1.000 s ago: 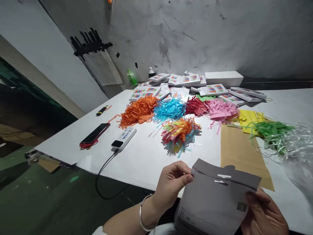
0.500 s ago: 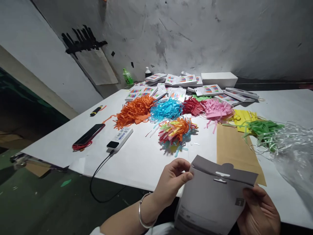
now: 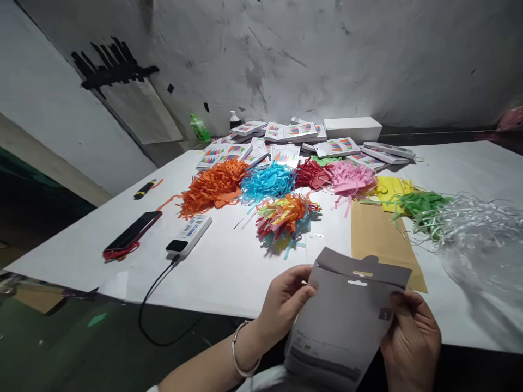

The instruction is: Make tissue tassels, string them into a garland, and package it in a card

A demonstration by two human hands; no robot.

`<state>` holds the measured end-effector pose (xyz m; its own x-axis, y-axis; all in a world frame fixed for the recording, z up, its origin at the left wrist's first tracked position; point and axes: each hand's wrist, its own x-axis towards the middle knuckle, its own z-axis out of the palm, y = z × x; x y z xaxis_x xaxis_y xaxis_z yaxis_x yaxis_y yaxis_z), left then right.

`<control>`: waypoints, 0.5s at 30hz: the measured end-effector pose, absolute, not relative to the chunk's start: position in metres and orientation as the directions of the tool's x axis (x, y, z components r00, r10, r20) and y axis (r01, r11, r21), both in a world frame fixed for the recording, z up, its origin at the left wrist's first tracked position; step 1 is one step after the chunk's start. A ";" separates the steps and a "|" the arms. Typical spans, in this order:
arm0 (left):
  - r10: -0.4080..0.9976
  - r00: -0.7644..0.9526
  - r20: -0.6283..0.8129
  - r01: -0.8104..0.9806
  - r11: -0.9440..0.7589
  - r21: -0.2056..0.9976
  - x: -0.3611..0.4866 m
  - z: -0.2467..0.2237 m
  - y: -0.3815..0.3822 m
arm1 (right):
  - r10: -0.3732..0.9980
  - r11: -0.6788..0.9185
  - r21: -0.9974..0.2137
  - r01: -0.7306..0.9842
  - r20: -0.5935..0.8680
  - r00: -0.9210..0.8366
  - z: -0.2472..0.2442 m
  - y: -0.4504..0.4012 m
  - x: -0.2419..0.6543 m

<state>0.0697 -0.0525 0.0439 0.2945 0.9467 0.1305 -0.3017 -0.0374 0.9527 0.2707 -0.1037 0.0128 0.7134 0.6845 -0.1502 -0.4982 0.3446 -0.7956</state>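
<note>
A grey-white cardboard box (image 3: 339, 321) with a hang-hole flap at its top is held between both hands at the table's front edge. My left hand (image 3: 286, 296) grips its upper left edge between thumb and fingers; a silver bangle circles that wrist. My right hand (image 3: 412, 332) pinches its right edge, thumb on the near face. The box tilts toward me, and its inside is hidden. Just beyond it lies a mixed-colour bunch of paper tassels (image 3: 284, 220). A brown paper sheet (image 3: 379, 234) rests behind its right side.
Behind lie orange (image 3: 214, 188), blue (image 3: 267, 182), red (image 3: 312, 175) and pink tassels (image 3: 353, 179), with green ones (image 3: 423, 206) and clear plastic (image 3: 482, 256) at right. Printed boxes (image 3: 298, 132) are piled against the wall. A phone (image 3: 133, 233) and a cabled white device (image 3: 190, 235) lie left.
The box and both hands have shifted slightly left, the right hand most. The camera view has turned a little to the right. Both hands still hold the box.
</note>
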 end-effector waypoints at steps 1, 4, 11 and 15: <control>0.944 0.315 0.096 -0.313 0.008 0.950 0.069 0.042 -0.052 | 0.691 0.341 -0.799 -0.495 -0.143 0.708 0.012 -0.103 0.271; 0.971 0.237 0.022 -0.356 0.066 0.932 0.069 0.036 -0.049 | 0.704 0.330 -0.810 -0.485 -0.132 0.698 0.007 -0.102 0.270; 0.926 0.342 0.162 -0.196 -0.099 0.976 0.064 0.045 -0.038 | 0.709 0.358 -0.845 -0.397 -0.031 0.704 -0.001 -0.108 0.271; 0.881 0.410 0.235 -0.085 -0.220 0.972 0.059 0.052 -0.028 | 0.753 0.388 -0.872 -0.299 0.114 0.648 0.002 -0.113 0.274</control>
<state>0.0586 -0.0279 0.0521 0.4100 0.8812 0.2352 -0.0852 -0.2197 0.9718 0.2744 -0.1128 0.0018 0.6477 0.7533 0.1137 -0.2988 0.3885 -0.8717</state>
